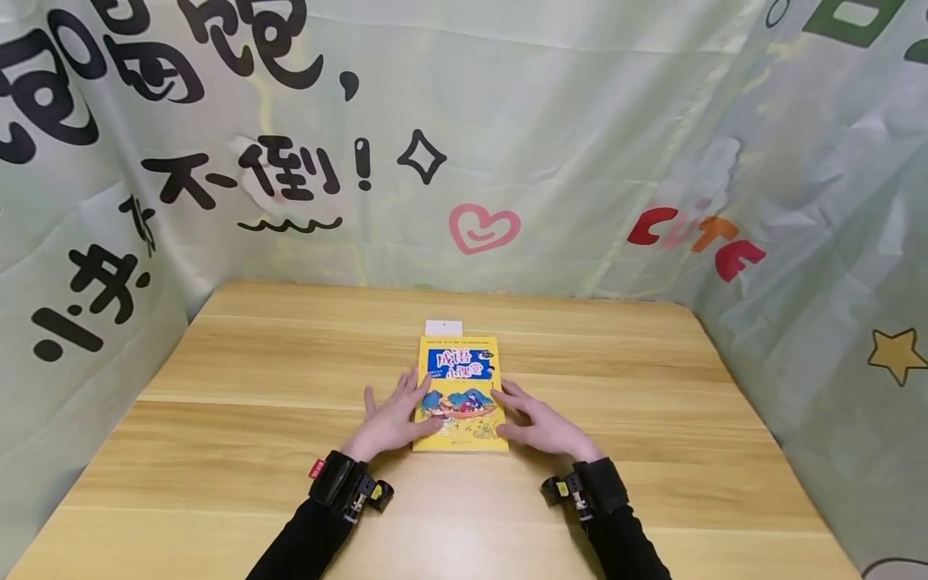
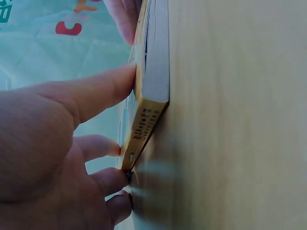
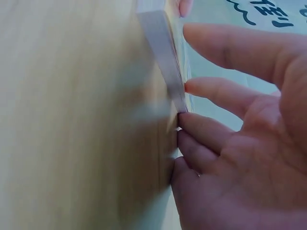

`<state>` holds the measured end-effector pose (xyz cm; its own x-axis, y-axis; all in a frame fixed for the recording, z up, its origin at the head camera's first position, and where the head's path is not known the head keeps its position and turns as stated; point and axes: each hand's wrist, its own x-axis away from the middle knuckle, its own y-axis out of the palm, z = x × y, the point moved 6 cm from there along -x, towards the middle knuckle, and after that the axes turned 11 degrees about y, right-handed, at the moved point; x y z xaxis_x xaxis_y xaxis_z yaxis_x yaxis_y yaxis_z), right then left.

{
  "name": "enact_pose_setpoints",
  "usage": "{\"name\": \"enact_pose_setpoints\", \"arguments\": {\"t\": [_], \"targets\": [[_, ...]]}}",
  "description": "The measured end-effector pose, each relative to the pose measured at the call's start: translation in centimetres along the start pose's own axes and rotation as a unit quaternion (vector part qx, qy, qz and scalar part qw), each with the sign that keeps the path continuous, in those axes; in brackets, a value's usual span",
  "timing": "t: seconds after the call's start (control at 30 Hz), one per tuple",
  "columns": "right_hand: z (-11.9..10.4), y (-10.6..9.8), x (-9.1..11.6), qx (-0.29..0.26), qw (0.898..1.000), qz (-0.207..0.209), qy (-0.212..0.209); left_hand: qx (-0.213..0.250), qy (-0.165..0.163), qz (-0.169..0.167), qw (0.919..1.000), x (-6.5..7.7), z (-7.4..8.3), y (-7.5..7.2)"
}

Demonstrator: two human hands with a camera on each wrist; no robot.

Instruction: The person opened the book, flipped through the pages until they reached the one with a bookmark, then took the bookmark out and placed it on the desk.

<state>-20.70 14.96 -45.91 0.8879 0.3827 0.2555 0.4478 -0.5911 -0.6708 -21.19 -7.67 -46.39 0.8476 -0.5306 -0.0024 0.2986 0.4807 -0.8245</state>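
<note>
A closed yellow book (image 1: 464, 431), with a blue title panel and a boat picture on its cover, lies flat on the wooden table. My left hand (image 1: 391, 419) is at its left side; the thumb (image 2: 108, 88) rests on the cover, and other fingertips touch near the spine (image 2: 144, 122). On the opposite side is my right hand (image 1: 540, 423), its fingertips at the page edge (image 3: 165, 52). In the right wrist view the thumb sits over the cover's edge, and several lower fingers reach the tabletop. Neither hand grips the book.
A small white card (image 1: 444, 327) pokes out beyond the book's far edge. The wooden table (image 1: 290, 346) extends around the book. Printed cloth (image 1: 580, 137) hangs behind the table and along both sides. Each wrist carries a black strap with a small camera (image 1: 380, 495).
</note>
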Motion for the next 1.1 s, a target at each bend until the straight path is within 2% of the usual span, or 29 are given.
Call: {"name": "enact_pose_setpoints", "arguments": {"t": [0.33,0.5,0.67,0.9,1.1], "targets": [[0.1,0.2,0.0,-0.011,1.0,0.019,0.008,0.001,0.005,0.014,0.9999,0.1,0.2,0.2],[-0.6,0.7,0.3,0.022,0.999,0.022,-0.007,-0.003,0.009,0.013,0.9999,0.3,0.4,0.5],[-1.1,1.2,0.8,0.072,0.997,0.019,-0.012,-0.018,0.019,0.005,0.9996,0.4,1.4,0.8],[-1.5,1.3,0.9,0.124,0.991,-0.007,-0.051,-0.034,0.032,0.012,0.9988,0.5,2.2,1.0],[-1.7,0.8,1.3,0.114,0.991,-0.033,-0.064,-0.025,0.042,-0.006,0.9988,0.5,2.2,1.4]]}}
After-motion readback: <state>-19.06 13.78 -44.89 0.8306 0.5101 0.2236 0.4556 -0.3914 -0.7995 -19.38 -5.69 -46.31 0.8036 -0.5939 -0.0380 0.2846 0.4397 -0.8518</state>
